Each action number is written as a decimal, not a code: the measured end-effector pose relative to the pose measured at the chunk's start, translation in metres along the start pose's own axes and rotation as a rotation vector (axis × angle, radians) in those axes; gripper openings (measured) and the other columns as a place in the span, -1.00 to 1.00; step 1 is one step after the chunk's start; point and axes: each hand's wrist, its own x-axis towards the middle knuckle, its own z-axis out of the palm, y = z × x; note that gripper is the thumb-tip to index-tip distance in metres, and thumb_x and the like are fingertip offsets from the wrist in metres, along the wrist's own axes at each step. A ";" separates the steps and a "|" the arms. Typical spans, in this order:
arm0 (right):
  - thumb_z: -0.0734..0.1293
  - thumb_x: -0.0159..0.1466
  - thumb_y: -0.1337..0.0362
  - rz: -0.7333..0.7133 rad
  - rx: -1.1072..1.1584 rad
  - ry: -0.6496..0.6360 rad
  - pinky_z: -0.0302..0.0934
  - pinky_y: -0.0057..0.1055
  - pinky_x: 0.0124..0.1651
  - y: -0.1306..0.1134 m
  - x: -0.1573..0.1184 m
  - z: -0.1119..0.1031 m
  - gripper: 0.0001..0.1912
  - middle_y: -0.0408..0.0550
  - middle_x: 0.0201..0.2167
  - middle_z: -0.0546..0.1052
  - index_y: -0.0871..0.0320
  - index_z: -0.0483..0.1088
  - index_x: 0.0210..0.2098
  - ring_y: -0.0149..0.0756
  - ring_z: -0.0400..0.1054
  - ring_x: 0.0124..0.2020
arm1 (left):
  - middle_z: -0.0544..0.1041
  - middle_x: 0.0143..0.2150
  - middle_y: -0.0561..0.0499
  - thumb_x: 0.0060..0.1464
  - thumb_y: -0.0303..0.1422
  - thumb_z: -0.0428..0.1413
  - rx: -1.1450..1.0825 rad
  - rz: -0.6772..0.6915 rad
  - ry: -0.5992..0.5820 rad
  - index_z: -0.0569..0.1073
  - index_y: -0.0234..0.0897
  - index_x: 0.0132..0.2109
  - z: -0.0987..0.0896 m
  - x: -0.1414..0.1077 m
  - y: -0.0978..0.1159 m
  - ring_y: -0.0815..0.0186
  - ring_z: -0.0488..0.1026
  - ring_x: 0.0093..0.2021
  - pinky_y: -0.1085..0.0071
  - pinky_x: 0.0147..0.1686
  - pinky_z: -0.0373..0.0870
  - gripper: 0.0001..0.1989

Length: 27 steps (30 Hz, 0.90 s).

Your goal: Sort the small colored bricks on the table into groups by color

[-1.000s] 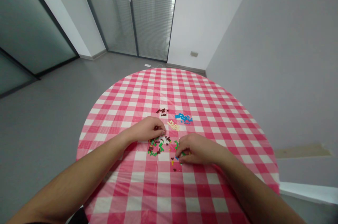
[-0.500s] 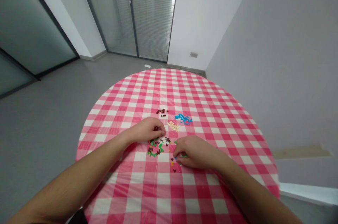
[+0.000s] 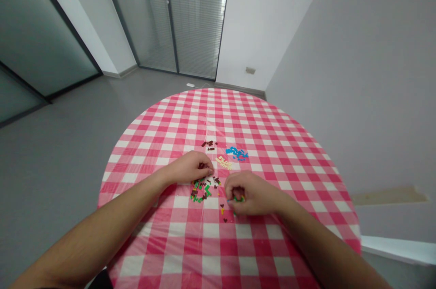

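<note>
My left hand (image 3: 195, 166) rests on the table with its fingers curled together; what they hold, if anything, is hidden. Just below it lies a mixed heap of green and brown toy bricks (image 3: 200, 191). My right hand (image 3: 250, 193) is in a pinch, thumb against forefinger, with a tiny blue brick (image 3: 228, 201) showing at the fingertips. Green and yellow bricks (image 3: 240, 198) peek out beneath its palm. To the left of that hand are a small yellow brick (image 3: 222, 211) and small brown bricks (image 3: 225, 220).
Beyond my hands lie separate piles of blue bricks (image 3: 237, 153), cream bricks (image 3: 224, 162) and dark brown bricks (image 3: 209, 144). The round table wears a pink-and-white checked cloth (image 3: 204, 252). A glass partition (image 3: 194, 21) and walls stand behind it.
My right hand has shifted slightly upward, and a gap has opened between its thumb and curled fingers, showing more of the bricks under it. The left hand stays put.
</note>
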 end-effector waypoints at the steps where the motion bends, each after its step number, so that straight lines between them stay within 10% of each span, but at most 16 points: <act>1: 0.33 0.01 0.45 0.019 0.108 0.065 0.18 -0.52 -0.46 0.002 0.000 -0.002 -0.92 -0.13 -0.48 0.48 0.18 0.40 -0.47 -0.44 0.30 -0.51 | 0.59 -0.33 -0.02 0.08 -0.42 0.07 0.000 -0.003 -0.001 0.57 -0.34 -0.28 0.000 0.000 0.000 0.34 0.48 -0.36 0.50 -0.36 0.30 -0.82; 11: 0.48 0.09 0.32 -0.115 0.820 0.327 0.35 -0.54 -0.59 0.027 -0.004 -0.008 -0.75 -0.09 -0.42 0.55 0.18 0.30 -0.41 -0.41 0.45 -0.59 | 0.58 -0.37 -0.01 0.08 -0.39 0.07 -0.022 -0.015 -0.008 0.57 -0.35 -0.29 0.001 0.000 -0.001 0.34 0.47 -0.37 0.51 -0.38 0.29 -0.82; 19: 0.51 0.05 0.23 -0.015 0.758 0.446 0.26 -0.56 -0.65 0.030 0.000 -0.013 -0.72 -0.16 -0.53 0.52 0.17 0.33 -0.44 -0.48 0.34 -0.67 | 0.59 -0.35 -0.01 0.08 -0.41 0.06 -0.006 -0.012 -0.006 0.57 -0.34 -0.29 0.000 0.000 0.001 0.34 0.48 -0.37 0.51 -0.37 0.30 -0.82; 27: 0.39 0.15 0.13 0.329 0.219 0.762 0.26 -0.43 -0.52 0.058 0.007 -0.030 -0.76 -0.11 -0.56 0.51 0.20 0.45 -0.31 -0.38 0.35 -0.62 | 0.59 -0.35 -0.01 0.07 -0.40 0.07 -0.023 -0.021 -0.014 0.57 -0.34 -0.30 0.000 -0.001 0.001 0.34 0.49 -0.36 0.51 -0.36 0.31 -0.83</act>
